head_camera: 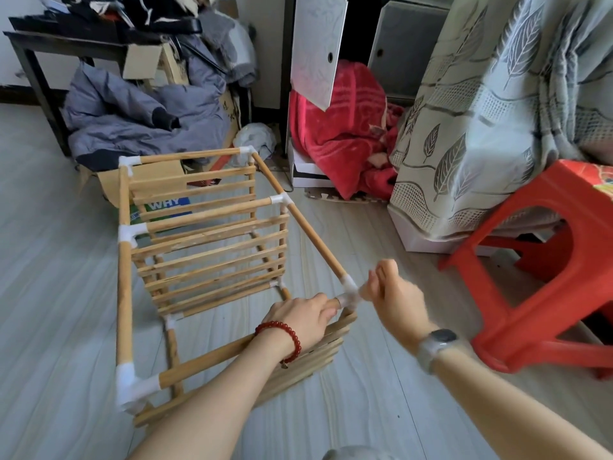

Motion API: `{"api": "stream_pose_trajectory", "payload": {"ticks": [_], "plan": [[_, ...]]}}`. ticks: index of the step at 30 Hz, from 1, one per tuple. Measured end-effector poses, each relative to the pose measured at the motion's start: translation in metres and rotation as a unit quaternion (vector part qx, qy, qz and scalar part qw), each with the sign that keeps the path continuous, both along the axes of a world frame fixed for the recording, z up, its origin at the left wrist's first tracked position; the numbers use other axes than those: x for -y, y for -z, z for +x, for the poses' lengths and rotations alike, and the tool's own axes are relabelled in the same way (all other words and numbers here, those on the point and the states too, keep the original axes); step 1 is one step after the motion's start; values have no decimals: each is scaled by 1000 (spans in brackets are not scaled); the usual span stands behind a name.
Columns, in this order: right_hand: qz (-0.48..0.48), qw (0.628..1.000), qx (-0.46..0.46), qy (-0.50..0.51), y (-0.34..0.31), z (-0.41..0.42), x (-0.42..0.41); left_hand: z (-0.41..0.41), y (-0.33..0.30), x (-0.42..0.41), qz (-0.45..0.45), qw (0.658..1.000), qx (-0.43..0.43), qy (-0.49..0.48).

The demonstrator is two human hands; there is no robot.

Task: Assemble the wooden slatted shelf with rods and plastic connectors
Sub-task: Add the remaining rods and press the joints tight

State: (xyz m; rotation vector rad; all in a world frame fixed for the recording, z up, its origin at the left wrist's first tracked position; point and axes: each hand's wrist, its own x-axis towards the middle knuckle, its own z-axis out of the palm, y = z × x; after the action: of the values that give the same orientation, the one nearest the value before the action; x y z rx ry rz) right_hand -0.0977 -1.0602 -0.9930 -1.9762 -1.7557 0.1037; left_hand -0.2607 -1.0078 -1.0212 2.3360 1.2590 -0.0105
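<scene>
Light but wobbly pale wooden slatted shelf frame (205, 260) lies on its side on the floor, so I'd say hold rods beside joints: my left hand (300, 322) wraps the near rod (202, 363), right hand (394, 293) pinches the white plastic corner connector (350, 295) between its fingertips.

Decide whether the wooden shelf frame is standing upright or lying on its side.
On its side: the shelf frame lies on the floor, its slatted panels standing on edge.
</scene>
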Motion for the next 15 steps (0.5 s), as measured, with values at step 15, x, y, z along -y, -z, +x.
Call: {"api": "stream_pose_trajectory", "payload": {"ticks": [15], "plan": [[255,964,-41,56,-49,27,-30,2,0,-7,2,1000,-6,1]]}}
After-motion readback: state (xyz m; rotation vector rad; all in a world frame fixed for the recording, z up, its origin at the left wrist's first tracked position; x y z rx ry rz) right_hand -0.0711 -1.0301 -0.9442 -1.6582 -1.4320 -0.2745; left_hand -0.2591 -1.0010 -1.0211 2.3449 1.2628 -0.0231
